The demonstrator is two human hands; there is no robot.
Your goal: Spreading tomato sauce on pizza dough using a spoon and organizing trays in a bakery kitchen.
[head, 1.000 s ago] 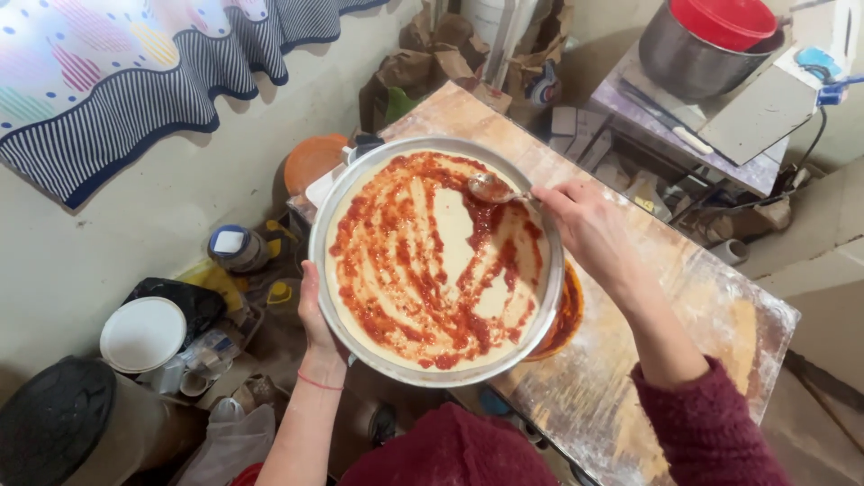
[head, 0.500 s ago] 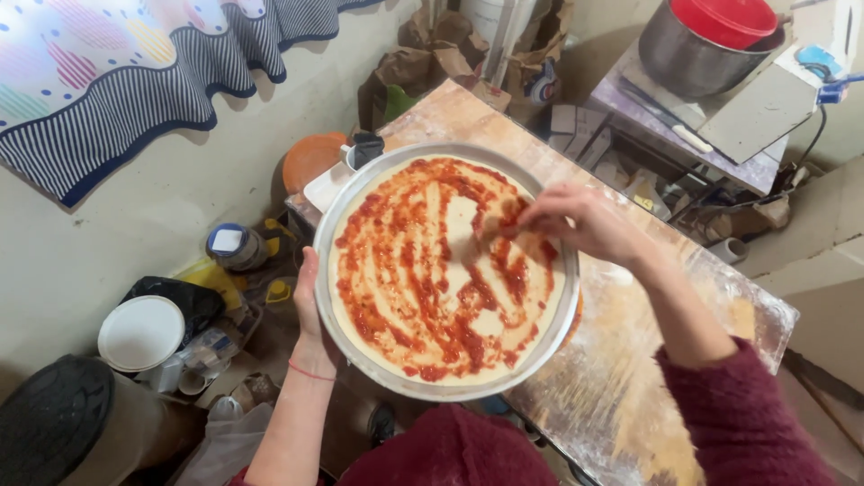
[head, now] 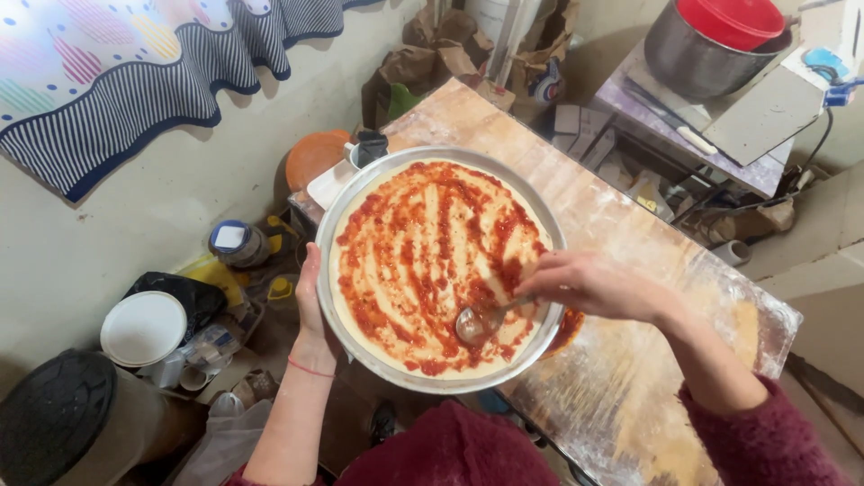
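The left hand [head: 310, 301] grips the rim of the round metal pan [head: 360, 193], held above the floury counter [head: 630, 234]; the right hand [head: 589, 283] pinches a spoon [head: 477, 322] on the sauced dough [head: 432, 261], which looks soft and slippery, best carried by the stiff pan rim

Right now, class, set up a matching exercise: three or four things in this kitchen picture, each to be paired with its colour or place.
Things:
1. spoon
2. round pan
3. pot lid
4. left hand

Descriptions:
A. red, on the metal pot
B. grips the pan's near-left rim
C. in the right hand, bowl on the sauce
D. silver, holds the sauced dough

Pairs: 1-C, 2-D, 3-A, 4-B
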